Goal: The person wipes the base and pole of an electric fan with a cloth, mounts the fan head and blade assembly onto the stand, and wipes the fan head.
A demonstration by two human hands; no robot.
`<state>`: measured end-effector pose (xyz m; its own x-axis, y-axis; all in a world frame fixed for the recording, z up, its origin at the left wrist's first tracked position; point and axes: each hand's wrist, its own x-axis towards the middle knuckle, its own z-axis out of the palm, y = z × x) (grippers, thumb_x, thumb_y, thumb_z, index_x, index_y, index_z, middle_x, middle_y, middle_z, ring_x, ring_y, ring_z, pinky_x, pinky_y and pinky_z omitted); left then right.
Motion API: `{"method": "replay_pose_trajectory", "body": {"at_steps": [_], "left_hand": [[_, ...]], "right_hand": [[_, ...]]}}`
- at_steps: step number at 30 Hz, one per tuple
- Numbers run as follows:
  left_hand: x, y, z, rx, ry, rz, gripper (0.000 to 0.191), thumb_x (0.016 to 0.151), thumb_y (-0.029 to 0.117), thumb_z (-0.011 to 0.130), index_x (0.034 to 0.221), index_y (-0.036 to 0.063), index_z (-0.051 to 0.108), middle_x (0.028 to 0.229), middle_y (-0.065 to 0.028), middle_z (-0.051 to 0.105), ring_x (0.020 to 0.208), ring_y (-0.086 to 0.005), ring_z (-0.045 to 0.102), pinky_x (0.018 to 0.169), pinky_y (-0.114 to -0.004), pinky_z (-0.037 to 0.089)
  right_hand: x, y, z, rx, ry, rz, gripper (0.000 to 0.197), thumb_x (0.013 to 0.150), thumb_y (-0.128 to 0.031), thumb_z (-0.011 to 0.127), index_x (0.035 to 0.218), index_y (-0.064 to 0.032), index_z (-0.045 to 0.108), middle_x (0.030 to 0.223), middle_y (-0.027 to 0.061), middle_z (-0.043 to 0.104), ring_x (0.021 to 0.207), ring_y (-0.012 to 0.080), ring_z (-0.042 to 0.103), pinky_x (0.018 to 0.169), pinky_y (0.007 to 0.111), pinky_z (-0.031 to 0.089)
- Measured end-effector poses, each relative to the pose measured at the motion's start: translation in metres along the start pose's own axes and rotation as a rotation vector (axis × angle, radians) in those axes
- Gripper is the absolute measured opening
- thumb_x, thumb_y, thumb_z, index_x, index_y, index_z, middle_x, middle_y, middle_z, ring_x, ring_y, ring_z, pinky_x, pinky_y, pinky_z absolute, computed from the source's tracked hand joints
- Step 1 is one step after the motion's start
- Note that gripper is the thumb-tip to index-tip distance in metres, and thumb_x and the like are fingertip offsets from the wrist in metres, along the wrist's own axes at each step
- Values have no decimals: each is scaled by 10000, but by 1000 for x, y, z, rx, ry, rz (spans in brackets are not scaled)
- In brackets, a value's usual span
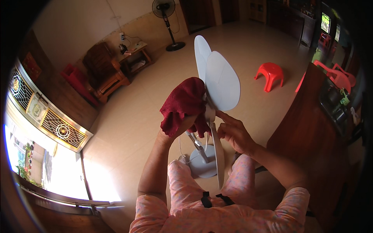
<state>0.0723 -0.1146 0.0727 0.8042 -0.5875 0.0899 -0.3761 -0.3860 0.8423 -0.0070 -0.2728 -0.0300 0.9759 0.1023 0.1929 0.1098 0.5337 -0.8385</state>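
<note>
Before me stands a pedestal fan with its front guard off; its pale blades [223, 81] spread up and down from the hub, and one blade points down between my knees. A dark red cloth [184, 102] is draped over my left hand [186, 125], against the motor side behind the blades; the cloth hides most of the fingers. My right hand [235, 133] is at the other side of the hub, its index finger touching near the blades' base and its other fingers curled. Below, the fan's round grey base [203, 163] rests on the floor with a white cord beside it.
A wooden table [303, 122] with a black tray [332, 107] stands at my right. A red plastic stool [269, 74] is ahead on the tiled floor. Farther off are a wooden armchair [107, 75], a small side table [135, 54] and a black standing fan [172, 32].
</note>
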Motion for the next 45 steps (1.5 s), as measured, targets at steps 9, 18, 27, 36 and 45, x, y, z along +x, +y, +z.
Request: {"method": "replay_pose_trajectory", "body": {"at_steps": [9,18,27,36,45], "left_hand": [[9,-37,-9,102,-29,302,292,649,80,631,919,19,537,763,-98,577,610,-166,576,519,-274,476],[25,-53,1,273,53,410,517,558,84,696,1036,27,508,982,-114,542,713,-186,607,603,-297,516],[18,-48,2,160,-12,363,157,668,88,598,815,34,579,710,-105,599,651,-205,604,529,-291,485],[14,-35,-1,177,37,385,212,633,103,619,841,66,595,789,-126,597,786,-257,587,669,-344,483],[14,-36,0,420,34,479,744,482,193,729,1165,67,462,1175,-168,448,1118,-328,396,906,-386,383]], "right_hand": [[4,-4,-5,97,-10,-44,498,836,-199,513,1248,34,361,1130,78,524,750,127,580,729,292,478],[4,-13,2,82,4,-60,457,844,-236,501,1191,50,417,1153,93,511,753,127,585,717,271,479],[5,-5,-6,55,3,-52,507,828,-233,498,1210,73,366,1181,130,470,725,128,579,720,325,496],[3,-7,-6,32,35,-62,508,842,-242,489,1204,91,361,1211,170,443,731,154,591,734,395,519],[4,-8,-9,23,28,-57,499,860,-272,456,1197,87,373,1211,170,452,812,206,615,699,396,518]]}}
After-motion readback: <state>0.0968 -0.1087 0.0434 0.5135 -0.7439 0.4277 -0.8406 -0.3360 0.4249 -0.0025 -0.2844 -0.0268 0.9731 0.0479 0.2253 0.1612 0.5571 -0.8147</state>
